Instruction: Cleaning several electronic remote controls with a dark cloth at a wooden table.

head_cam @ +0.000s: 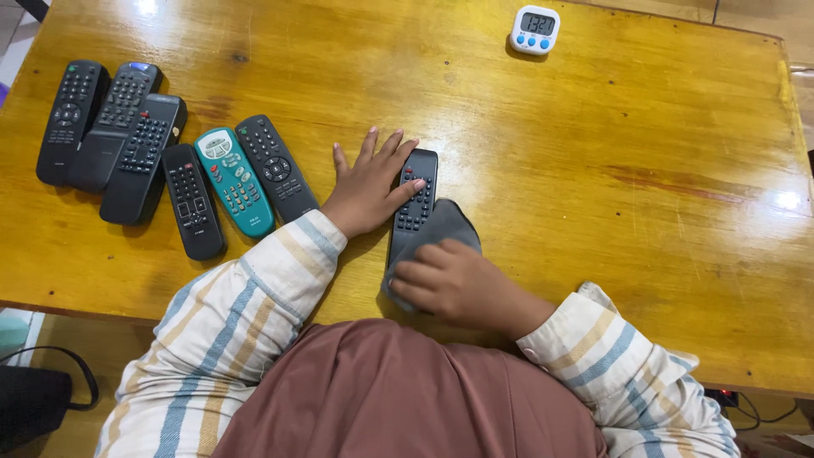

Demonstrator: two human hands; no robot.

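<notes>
Hands at centre of wooden table [593,136]; left hand [369,182] lies flat w/ fingers spread, thumb tip resting on black remote [415,199], palm on the wood just beside it; right hand [449,284] has fingers curled & pressed together, bunching a grey cloth [445,225] against the lower end of that remote; cloth covers remote's bottom part, top w/ buttons shows. Remote sits near table's front edge, mid-table, lengthwise away from the person. To the left, row of six more remotes: five black [136,157] & one teal [233,181], side by side, some touching, well apart from right hand. Small white timer [535,30] stands at far edge. Striped sleeves on both arms.
</notes>
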